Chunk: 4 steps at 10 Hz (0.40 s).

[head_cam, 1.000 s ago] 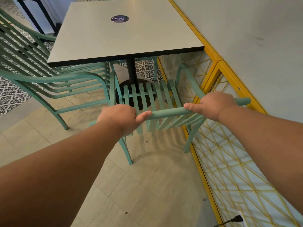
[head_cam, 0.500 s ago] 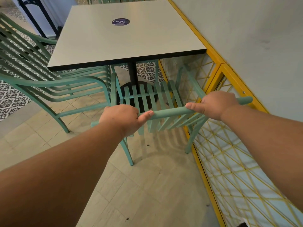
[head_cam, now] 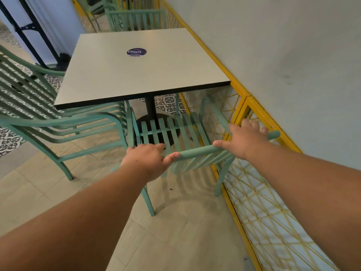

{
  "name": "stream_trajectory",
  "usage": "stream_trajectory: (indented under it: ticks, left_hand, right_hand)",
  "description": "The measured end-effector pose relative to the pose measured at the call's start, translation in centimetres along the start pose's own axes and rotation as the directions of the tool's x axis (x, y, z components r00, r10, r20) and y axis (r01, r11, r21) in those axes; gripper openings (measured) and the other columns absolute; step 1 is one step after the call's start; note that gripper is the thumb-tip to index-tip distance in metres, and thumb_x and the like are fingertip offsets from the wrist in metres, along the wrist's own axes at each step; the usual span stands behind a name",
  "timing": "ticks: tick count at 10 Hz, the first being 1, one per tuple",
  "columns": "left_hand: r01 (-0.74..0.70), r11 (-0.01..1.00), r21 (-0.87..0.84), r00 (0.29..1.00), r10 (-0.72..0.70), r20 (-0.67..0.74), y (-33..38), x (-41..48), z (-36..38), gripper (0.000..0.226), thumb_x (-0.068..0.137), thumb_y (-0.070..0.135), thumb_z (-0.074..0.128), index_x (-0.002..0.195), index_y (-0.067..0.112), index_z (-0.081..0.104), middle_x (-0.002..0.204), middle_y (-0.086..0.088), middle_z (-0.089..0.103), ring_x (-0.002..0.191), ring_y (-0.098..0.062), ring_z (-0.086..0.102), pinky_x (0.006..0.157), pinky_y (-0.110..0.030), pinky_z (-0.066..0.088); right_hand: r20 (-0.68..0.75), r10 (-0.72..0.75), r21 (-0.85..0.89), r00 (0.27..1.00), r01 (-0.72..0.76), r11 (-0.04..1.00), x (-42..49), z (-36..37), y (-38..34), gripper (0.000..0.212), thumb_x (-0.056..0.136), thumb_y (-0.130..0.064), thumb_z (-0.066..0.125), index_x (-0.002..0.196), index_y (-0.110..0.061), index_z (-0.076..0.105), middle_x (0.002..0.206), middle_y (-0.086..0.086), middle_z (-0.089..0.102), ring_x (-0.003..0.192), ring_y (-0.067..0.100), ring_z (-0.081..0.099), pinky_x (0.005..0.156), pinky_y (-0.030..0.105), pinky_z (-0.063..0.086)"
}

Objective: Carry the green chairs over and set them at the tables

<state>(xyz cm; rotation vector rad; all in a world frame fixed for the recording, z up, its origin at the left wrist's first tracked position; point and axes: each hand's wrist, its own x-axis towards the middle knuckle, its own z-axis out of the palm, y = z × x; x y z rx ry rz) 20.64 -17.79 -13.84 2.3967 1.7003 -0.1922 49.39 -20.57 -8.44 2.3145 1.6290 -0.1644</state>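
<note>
While two hands meet its top rail (head_cam: 197, 150), the left hand (head_cam: 146, 159) gripping, the right hand (head_cam: 244, 139) resting with straight fingers (head_cam: 252, 125), one green chair (head_cam: 172, 132) faces the near edge of the single bench (head_cam: 136, 75); a second chair (head_cam: 58, 122) stands left, a third chair (head_cam: 136, 20) beyond.

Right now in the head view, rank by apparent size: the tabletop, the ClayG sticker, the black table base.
1. tabletop, largest.
2. black table base, partly hidden behind the chair.
3. ClayG sticker, smallest.
</note>
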Motion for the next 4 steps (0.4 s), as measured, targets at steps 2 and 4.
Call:
stream_trajectory:
  ticks: [2, 4]
  left_hand:
    - [-0.032, 0.971, -0.237, 0.994, 0.008, -0.105, -2.2, -2.9, -6.7, 0.107, 0.069, 0.098, 0.001, 0.160, 0.040, -0.005, 0.170, 0.006, -0.003, 0.155, -0.020, -0.006, 0.122, -0.057, 0.000]
    - [-0.129, 0.977, -0.168, 0.953, 0.075, -0.294, -5.6, -4.3, -21.7, 0.105, 0.070, 0.097, 0.005, 0.160, 0.042, -0.001, 0.170, 0.004, 0.005, 0.156, -0.025, 0.006, 0.124, -0.054, 0.016]
  right_hand:
    - [-0.205, -0.146, 0.150, 0.968, 0.178, 0.972, -4.8, -5.7, -1.1, 0.112, 0.070, -0.097, 0.015, 0.161, -0.032, 0.015, 0.167, 0.009, 0.019, 0.154, 0.035, 0.008, 0.123, 0.055, 0.013]
    - [-0.413, -0.099, 0.204, 0.905, 0.198, 0.959, -8.6, -17.5, -1.6, 0.108, 0.079, -0.087, 0.036, 0.161, -0.021, 0.012, 0.168, 0.010, 0.015, 0.154, 0.034, 0.004, 0.124, 0.051, 0.009]
